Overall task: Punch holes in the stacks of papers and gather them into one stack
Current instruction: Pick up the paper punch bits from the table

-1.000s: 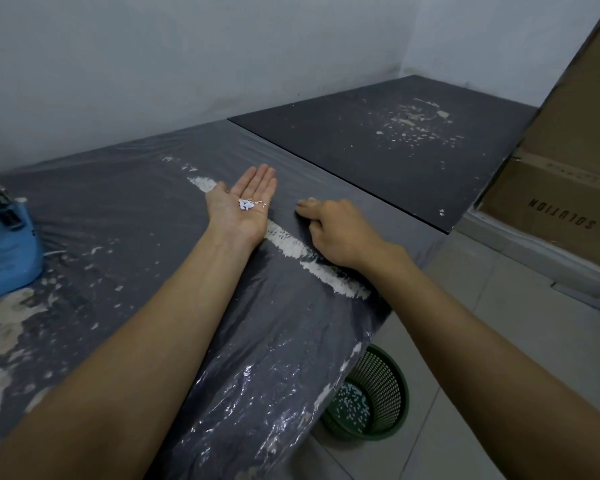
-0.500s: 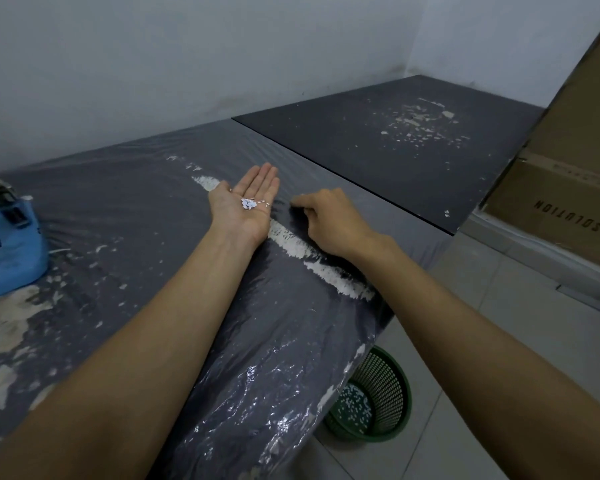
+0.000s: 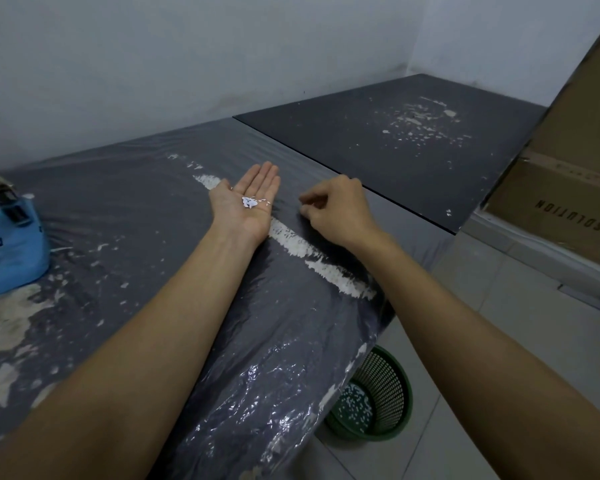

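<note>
Looks like cleanup after the punching, no paper stacks anywhere in view. Left hand (image 3: pixel 253 199) flat, palm up, fingers straight, cradling a little pile of punch confetti (image 3: pixel 250 201). Right hand (image 3: pixel 336 209) just right of it, fingers curled down on the plastic-covered surface (image 3: pixel 136 209), probably pinching another bit, too tiny to tell. Next up, probably: carry the palmful level, tip into the green basket (image 3: pixel 378 393) on the floor, below and right of the left hand.

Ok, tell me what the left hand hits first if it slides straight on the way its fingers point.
The left hand, palm up with paper bits, points across the plastic-covered table. The way looks free until the white wall, though depth is unclear.
</note>
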The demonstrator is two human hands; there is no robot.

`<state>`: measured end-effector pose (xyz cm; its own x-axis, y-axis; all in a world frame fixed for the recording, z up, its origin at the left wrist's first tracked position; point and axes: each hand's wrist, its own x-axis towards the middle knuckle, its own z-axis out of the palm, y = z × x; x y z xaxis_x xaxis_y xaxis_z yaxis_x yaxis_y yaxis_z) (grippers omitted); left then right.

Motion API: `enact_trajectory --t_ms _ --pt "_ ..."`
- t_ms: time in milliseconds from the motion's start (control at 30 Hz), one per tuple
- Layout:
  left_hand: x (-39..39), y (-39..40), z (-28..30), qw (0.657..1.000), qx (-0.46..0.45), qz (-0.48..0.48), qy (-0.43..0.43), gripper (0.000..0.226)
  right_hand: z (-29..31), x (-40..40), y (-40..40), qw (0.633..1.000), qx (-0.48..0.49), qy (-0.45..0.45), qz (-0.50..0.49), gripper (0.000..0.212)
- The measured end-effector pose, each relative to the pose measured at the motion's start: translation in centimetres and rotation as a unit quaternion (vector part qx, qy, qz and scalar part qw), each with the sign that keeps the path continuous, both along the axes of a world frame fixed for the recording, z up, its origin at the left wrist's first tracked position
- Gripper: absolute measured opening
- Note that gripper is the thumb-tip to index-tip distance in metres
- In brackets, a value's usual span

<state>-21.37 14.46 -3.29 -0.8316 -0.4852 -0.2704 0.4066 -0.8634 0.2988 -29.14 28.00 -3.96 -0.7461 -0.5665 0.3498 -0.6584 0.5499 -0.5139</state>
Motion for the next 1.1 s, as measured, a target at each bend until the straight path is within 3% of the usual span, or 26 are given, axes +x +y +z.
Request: enact_trajectory --t_ms 167,300,400,533,600,667,767,833,1000,1100 --pt "0.1 0.1 0.0 1.0 -0.001 0.001 0.004 0.061 0.1 0.0 -0.6 0.999 -0.027 -0.026 0.004 0.023" --pt "0.1 0.1 0.0 1.0 -0.002 0.0 0.001 0.061 -0.4 -0.5 -1.3 0.999 -0.017 0.042 0.024 0.012" --pt "0.2 0.0 0.0 1.0 0.001 -0.001 0.002 0.062 -0.7 -1.2 -1.6 0.992 0.046 0.104 0.045 0.012" --pt "0.2 0.1 0.1 1.0 0.008 -0.001 0.003 0.062 -0.4 -2.3 -1.8 0.983 0.148 0.103 0.028 0.019" --pt "0.2 0.3 0.1 1.0 0.006 -0.006 -0.002 0.061 0.2 -2.6 -1.8 0.992 0.107 0.063 0.001 0.018" --pt "0.2 0.4 0.2 1.0 0.007 -0.007 -0.011 0.061 1.0 -2.0 -1.6 1.0 -0.011 -0.004 -0.015 0.011" --pt "0.1 0.4 0.2 1.0 0.005 -0.005 -0.022 0.061 2.9 0.0 -2.0 0.988 -0.139 -0.053 0.03 0.013" --pt "0.2 0.4 0.3 0.999 -0.004 -0.001 -0.038 0.062 4.2 1.1 -2.7 0.984 -0.152 -0.052 0.07 0.012" --pt "1.1 1.5 1.4 0.998 0.0 0.01 -0.064 0.053 5.8 2.5 -4.3 0.989 -0.062 -0.032 0.128 0.01" --pt "1.0 1.5 1.4 0.999 0.006 0.008 -0.04 0.057 5.8 2.8 -4.2 0.988 -0.077 -0.024 0.129 0.014"
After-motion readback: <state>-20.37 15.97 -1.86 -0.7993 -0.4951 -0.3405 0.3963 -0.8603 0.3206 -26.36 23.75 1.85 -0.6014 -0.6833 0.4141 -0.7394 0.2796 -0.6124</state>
